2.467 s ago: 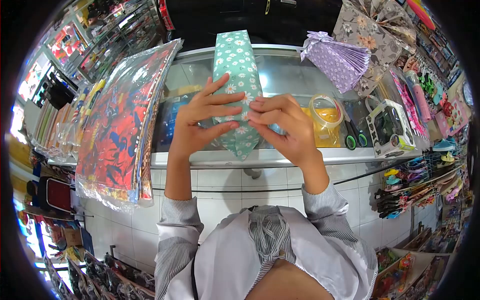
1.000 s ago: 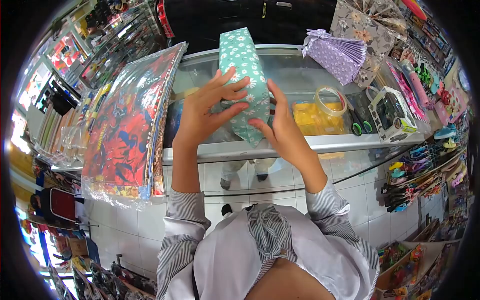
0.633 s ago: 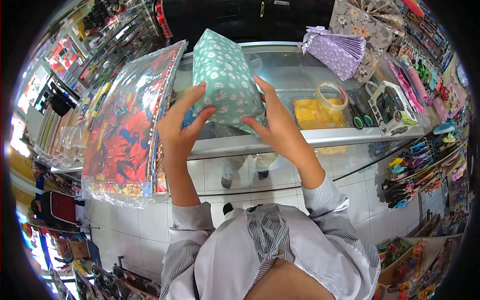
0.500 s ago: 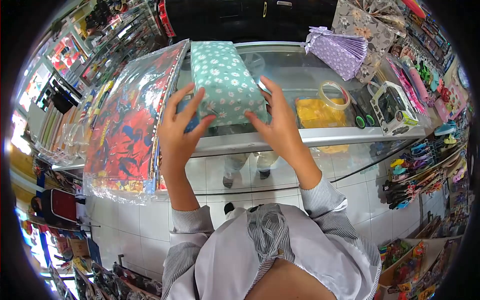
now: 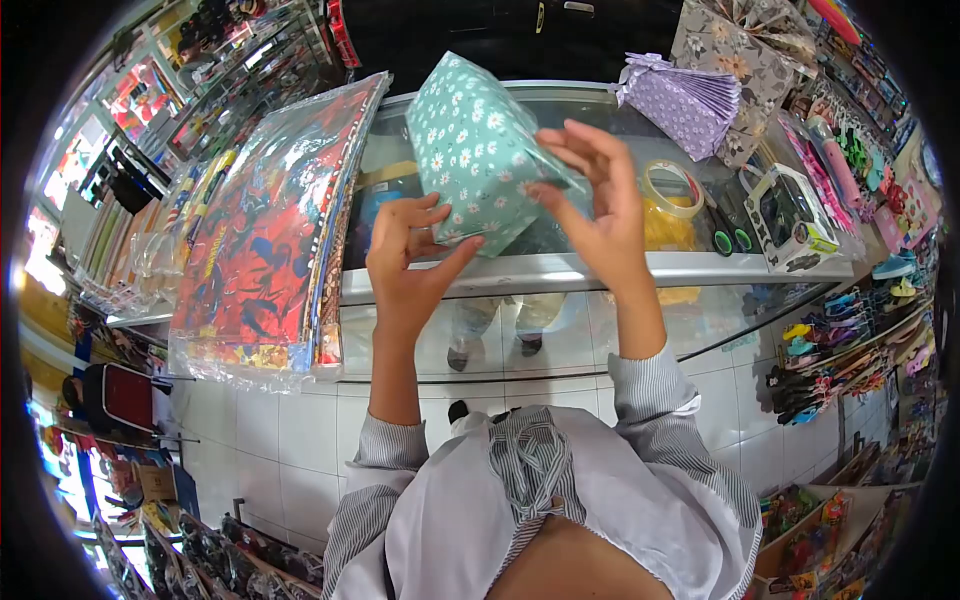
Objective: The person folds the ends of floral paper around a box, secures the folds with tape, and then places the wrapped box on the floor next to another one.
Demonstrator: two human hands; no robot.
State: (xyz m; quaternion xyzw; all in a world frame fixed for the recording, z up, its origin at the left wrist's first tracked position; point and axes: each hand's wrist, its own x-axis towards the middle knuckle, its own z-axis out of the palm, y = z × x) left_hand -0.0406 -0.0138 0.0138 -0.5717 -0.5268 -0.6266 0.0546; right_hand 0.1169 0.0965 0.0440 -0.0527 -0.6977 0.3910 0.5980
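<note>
A box wrapped in green daisy-print paper (image 5: 470, 140) is tilted at an angle over the glass counter. My left hand (image 5: 410, 265) grips its near lower-left corner, the thumb against the near end and the fingers along the side. At the right end, a loose flap of the wrapping paper (image 5: 560, 172) sticks out, pinched between the thumb and fingers of my right hand (image 5: 605, 215). The underside of the box is hidden.
Flat plastic-wrapped printed sheets (image 5: 255, 240) lie left on the counter. To the right are a tape roll (image 5: 672, 190) on a yellow packet (image 5: 665, 232), green-handled scissors (image 5: 730, 240) and a boxed item (image 5: 790, 220). Behind stand a purple floral gift package (image 5: 685, 110) and a grey floral one (image 5: 735, 60).
The wrapped box has turned and tilted, with its near end swung to the right. My right hand has shifted up and right onto the paper flap; my left hand has moved right with the box.
</note>
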